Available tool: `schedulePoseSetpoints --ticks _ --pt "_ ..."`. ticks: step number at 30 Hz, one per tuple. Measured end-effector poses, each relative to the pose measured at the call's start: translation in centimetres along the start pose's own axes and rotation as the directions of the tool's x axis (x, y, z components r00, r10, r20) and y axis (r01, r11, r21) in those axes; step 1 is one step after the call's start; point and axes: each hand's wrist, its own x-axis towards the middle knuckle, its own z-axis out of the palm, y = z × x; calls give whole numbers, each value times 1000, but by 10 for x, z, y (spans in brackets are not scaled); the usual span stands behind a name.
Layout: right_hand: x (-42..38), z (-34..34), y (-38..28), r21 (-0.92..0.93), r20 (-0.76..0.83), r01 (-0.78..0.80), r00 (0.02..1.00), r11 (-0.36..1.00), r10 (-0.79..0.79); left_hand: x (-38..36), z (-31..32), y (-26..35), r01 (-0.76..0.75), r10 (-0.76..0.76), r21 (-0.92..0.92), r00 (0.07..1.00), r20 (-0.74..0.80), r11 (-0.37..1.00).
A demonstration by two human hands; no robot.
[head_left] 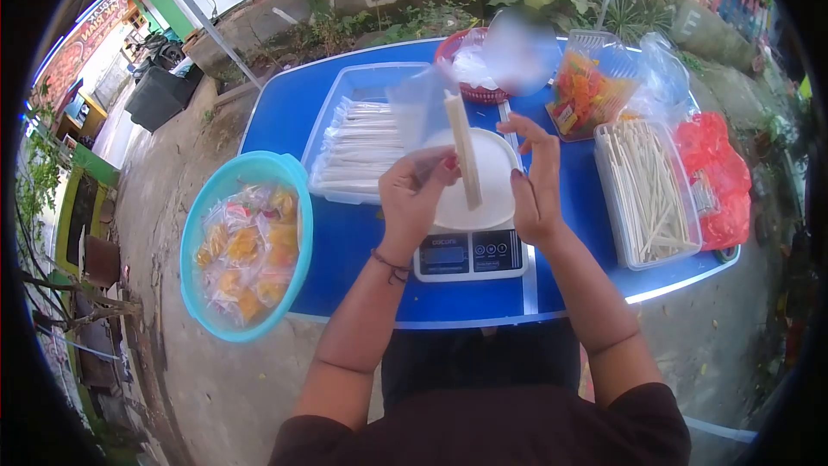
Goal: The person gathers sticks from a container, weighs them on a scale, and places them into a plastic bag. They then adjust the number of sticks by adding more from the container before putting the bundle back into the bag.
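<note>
My left hand [416, 194] pinches a narrow bundle of pale sticks [467, 151] between thumb and fingers, nearly upright above the kitchen scale. A translucent plastic sheet or bag [421, 103] stands up beside the bundle; how it is held is hard to make out. My right hand [540, 185] is just right of the bundle, its fingers apart and holding nothing. Beneath both hands is a round white plate [496, 177] on the digital kitchen scale [470, 256]. The scale's display reading is not legible.
Left of the scale, a clear tray [323, 181] holds several wrapped stick bundles. A turquoise basin [191, 250] contains bagged snacks. At right stand a box of loose pale sticks [647, 185] and a red plastic bag [716, 173]. Behind are a red basket [483, 93] and an orange snack packet [586, 95].
</note>
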Motion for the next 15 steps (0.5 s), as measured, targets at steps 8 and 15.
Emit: schedulePoseSetpoints --ticks 8,15 --pt "-16 18 -7 -50 282 -203 936 978 209 4 -4 -1 33 -41 -72 993 -111 997" --pt "-16 19 10 255 127 -421 907 871 401 7 -9 -4 24 -43 -165 993 -109 986"
